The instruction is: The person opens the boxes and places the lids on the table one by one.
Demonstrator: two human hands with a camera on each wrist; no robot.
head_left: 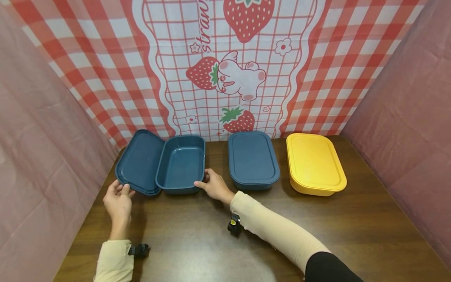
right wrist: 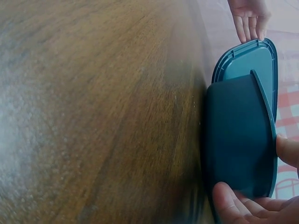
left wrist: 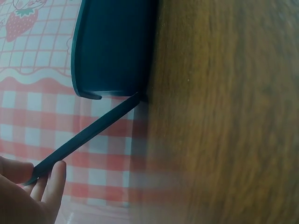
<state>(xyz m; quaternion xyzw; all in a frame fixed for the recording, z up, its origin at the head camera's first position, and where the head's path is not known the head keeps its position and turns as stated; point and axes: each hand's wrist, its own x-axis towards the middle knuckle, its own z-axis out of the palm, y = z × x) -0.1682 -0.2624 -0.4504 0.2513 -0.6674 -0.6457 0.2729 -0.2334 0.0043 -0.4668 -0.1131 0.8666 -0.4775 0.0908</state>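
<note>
An uncovered dark blue box [head_left: 181, 164] stands at the back left of the table, and I see nothing inside it. My right hand [head_left: 215, 187] grips its near right corner, thumb at the rim and fingers along the outer wall. Left of the box, a dark blue lid [head_left: 140, 162] leans at a slant, its inner edge low beside the box. My left hand [head_left: 119, 201] pinches the lid's raised outer edge between thumb and fingers. In the left wrist view the tilted lid [left wrist: 86, 135] shows edge-on, its lower end by the box [left wrist: 114, 51].
A second blue box [head_left: 253, 158] with its lid on stands to the right. Farther right is a yellow lidded box [head_left: 315, 162]. Behind them hangs a strawberry-print cloth [head_left: 225, 78], and pink cloth [head_left: 42, 137] borders the brown wooden table [head_left: 197, 239].
</note>
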